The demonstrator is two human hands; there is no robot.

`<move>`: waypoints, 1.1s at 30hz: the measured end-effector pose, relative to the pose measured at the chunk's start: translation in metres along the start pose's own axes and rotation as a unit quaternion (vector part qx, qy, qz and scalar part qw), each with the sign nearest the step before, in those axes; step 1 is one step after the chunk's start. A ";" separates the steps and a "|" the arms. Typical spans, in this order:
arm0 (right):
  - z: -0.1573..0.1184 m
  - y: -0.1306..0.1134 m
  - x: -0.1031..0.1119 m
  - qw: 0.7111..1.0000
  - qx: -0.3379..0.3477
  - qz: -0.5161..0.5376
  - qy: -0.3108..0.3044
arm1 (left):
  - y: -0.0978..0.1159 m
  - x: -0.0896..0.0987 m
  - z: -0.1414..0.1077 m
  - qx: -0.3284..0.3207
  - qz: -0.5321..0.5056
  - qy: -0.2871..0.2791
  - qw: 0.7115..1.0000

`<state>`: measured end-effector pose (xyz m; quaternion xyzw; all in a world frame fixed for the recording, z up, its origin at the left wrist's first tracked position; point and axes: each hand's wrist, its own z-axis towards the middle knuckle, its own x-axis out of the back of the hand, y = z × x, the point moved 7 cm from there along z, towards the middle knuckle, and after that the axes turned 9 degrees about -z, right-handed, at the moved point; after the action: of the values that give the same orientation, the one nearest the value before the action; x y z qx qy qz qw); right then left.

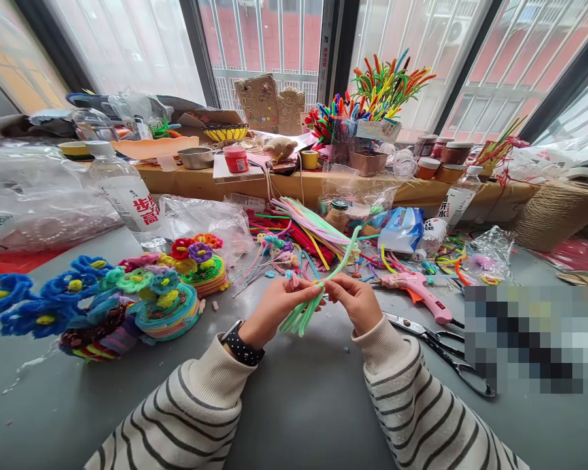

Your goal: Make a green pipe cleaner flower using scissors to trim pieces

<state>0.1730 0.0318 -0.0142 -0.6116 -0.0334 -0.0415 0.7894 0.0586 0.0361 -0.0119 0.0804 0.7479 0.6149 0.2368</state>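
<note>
Light green pipe cleaners (301, 318) hang in a bunch below my left hand (277, 307), whose thumb and fingers pinch their upper end. My right hand (357, 301) is closed beside it, pinching the same bunch near the base of one long green stem (345, 256) that rises up and to the right. The fingertips of both hands nearly meet over the grey table (306, 405). A small pink piece shows at my left fingertips. What lies between the fingertips is partly hidden.
Pipe-cleaner flowers (73, 287) stand at left. Right of my hands are a pink glue gun (419, 292) and black-handled scissors (441, 346). Loose pipe cleaners (318, 228), a jar (338, 214) and bottles (127, 192) lie or stand beyond, before a cluttered ledge (200, 183).
</note>
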 end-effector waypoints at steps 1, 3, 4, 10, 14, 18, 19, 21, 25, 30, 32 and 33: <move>0.000 0.000 -0.001 1.000 -0.001 0.012 -0.007 | 0.000 0.000 0.000 0.000 -0.003 -0.002 1.000; 0.000 0.000 -0.002 0.999 -0.004 0.032 -0.020 | 0.001 -0.001 0.000 -0.006 -0.006 -0.005 1.000; 0.001 0.000 -0.002 0.999 -0.006 0.038 -0.025 | 0.002 -0.001 0.000 -0.010 -0.005 -0.005 1.000; 0.000 0.003 -0.002 0.999 -0.019 0.034 -0.029 | 0.005 -0.001 0.000 -0.032 0.008 -0.002 0.999; 0.000 0.006 -0.002 0.999 -0.035 0.031 -0.024 | 0.006 0.001 0.001 -0.045 0.027 0.015 0.999; 0.000 0.006 -0.003 0.998 -0.045 0.038 -0.025 | 0.007 0.001 0.000 -0.056 0.034 0.016 0.998; 0.000 0.005 -0.003 0.998 -0.044 0.039 -0.026 | 0.007 0.001 0.000 -0.055 0.035 0.015 0.998; 0.000 0.002 -0.003 0.998 -0.038 0.040 -0.023 | 0.006 0.001 0.000 -0.049 0.033 0.011 0.998; -0.001 -0.003 -0.002 0.999 -0.020 0.035 -0.010 | 0.004 0.001 0.000 -0.034 0.007 -0.002 0.999; -0.002 -0.004 -0.001 1.000 -0.001 0.027 -0.003 | 0.001 0.000 0.000 -0.013 -0.031 -0.010 0.999; -0.002 -0.005 -0.002 1.000 0.008 0.024 -0.002 | -0.001 0.000 0.000 -0.001 -0.049 -0.015 0.999; -0.003 -0.005 -0.002 1.000 0.012 0.022 -0.001 | -0.002 -0.001 0.000 0.006 -0.060 -0.018 0.998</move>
<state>0.1703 0.0280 -0.0100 -0.6024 -0.0214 -0.0230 0.7976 0.0598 0.0354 -0.0139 0.0483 0.7506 0.5935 0.2865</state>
